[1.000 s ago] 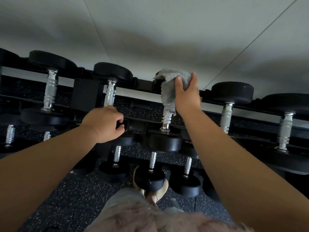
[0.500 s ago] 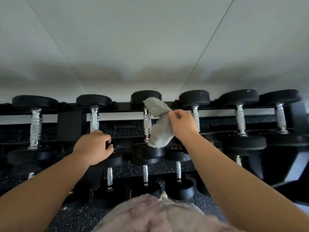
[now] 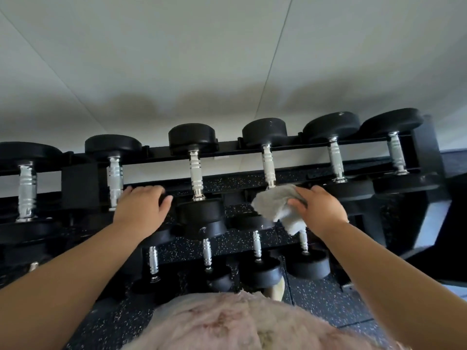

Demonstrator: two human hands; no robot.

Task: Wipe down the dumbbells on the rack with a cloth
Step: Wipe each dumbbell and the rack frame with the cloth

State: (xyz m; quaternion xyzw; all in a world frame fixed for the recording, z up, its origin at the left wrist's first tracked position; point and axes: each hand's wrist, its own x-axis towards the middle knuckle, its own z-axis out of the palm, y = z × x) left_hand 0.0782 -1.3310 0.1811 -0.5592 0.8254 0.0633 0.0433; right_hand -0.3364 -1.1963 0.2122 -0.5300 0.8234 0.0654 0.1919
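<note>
Black round-headed dumbbells [image 3: 192, 170] with ridged chrome handles lay across the black rack [image 3: 227, 152]. A crumpled grey cloth [image 3: 278, 205] pressed against one's near head.

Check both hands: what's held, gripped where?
Right hand holds the crumpled grey cloth by its bunched right side. Left hand rests on the black rack rail, holding nothing.

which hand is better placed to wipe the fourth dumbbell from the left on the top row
Right. The right hand holds the grey cloth against the near end of that dumbbell, just below its chrome handle. The left hand is bare, resting on the rack rail farther left.
</note>
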